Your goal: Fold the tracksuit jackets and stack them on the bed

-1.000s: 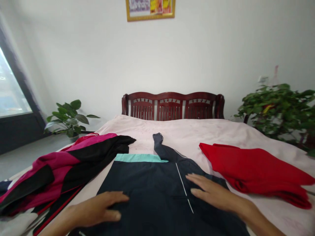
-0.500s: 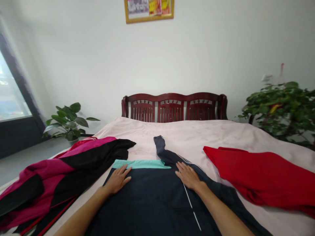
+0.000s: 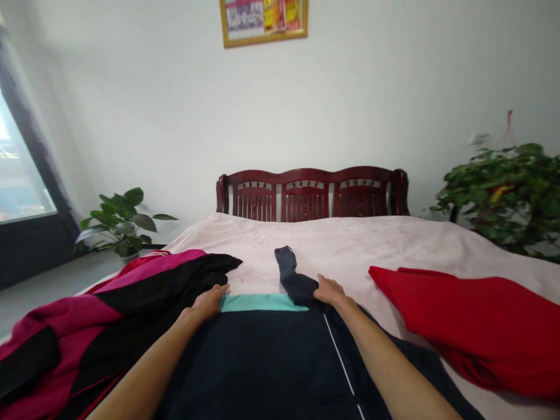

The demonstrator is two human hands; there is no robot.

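A dark navy garment (image 3: pixel 266 356) with a turquoise band (image 3: pixel 262 302) along its far edge lies on the pink bedsheet (image 3: pixel 350 239). At the band's left end, my left hand (image 3: pixel 210 301) grips the edge, its fingers curled under. My right hand (image 3: pixel 329 290) pinches the dark cloth beside the band's right end. A dark sleeve (image 3: pixel 286 269) extends away from the garment, past the band. White piping runs down the garment's right part.
A pink and black garment (image 3: pixel 131 280) lies left, a red one (image 3: pixel 472 326) right. Beyond the bed stands a carved wooden bench back (image 3: pixel 306 195). Leafy plants (image 3: pixel 118 219) flank both sides, and a framed picture hangs above.
Both hands were lying flat with fingers spread on the garment; now they are closed on its far edge. The left end of the turquoise band has shifted right.
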